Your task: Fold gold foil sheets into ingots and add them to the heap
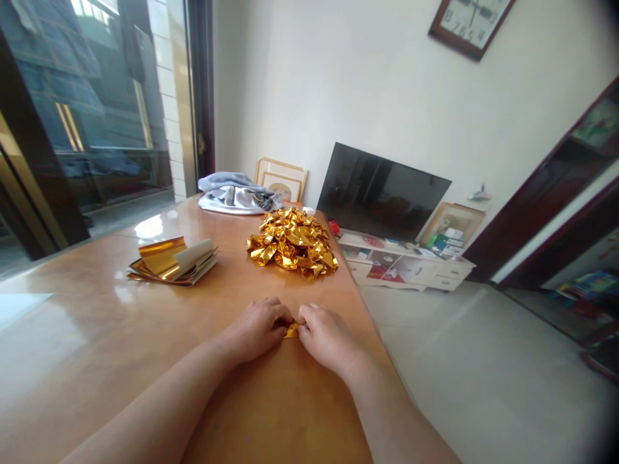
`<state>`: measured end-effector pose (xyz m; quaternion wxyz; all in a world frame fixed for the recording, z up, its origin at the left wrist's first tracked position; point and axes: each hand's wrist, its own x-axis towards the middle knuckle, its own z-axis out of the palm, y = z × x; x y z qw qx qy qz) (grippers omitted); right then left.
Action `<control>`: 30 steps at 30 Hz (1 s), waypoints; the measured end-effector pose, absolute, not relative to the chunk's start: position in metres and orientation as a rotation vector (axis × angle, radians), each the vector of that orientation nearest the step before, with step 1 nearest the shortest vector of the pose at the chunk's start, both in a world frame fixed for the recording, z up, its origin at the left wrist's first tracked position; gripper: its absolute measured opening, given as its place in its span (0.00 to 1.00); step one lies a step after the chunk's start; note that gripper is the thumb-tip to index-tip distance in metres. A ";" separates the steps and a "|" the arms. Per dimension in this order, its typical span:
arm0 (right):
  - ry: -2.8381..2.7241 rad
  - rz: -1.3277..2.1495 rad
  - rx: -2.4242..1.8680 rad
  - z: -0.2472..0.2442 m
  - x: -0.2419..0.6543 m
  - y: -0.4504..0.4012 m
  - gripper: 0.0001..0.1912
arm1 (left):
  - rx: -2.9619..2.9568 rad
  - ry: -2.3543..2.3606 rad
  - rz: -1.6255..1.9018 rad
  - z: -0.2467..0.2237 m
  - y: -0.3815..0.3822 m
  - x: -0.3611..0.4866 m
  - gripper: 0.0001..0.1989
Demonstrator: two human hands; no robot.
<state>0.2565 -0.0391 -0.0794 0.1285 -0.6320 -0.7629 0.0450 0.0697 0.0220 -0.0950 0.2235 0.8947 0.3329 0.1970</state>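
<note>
A small piece of gold foil paper [292, 330] lies at the table surface between my two hands, mostly covered by fingers. My left hand [261, 328] is closed on its left side, fingers curled down. From the right, my right hand [323, 332] pinches the other side, thumb and fingers together. Beyond the hands sits a heap of folded gold foil pieces [294, 243]. To the left rests a stack of gold foil sheets [174, 261], pale on their backs, the top ones curling up.
The wooden table [120, 341] has its right edge close beside my right arm. Folded clothes [236, 193] lie at its far end. Past it stand a television [382, 190] and a white cabinet [420, 270]. A glass door [97, 116] is at left.
</note>
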 end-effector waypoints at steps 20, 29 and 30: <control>-2.298 0.128 -1.829 -0.078 0.257 -0.043 0.07 | 2.526 1.158 0.609 -0.102 0.025 0.063 0.15; -2.163 0.337 -1.721 -0.086 0.264 -0.038 0.08 | 2.598 1.067 0.535 -0.091 0.023 0.061 0.13; -2.126 0.405 -1.707 -0.089 0.266 -0.035 0.08 | 2.596 1.058 0.528 -0.091 0.023 0.060 0.13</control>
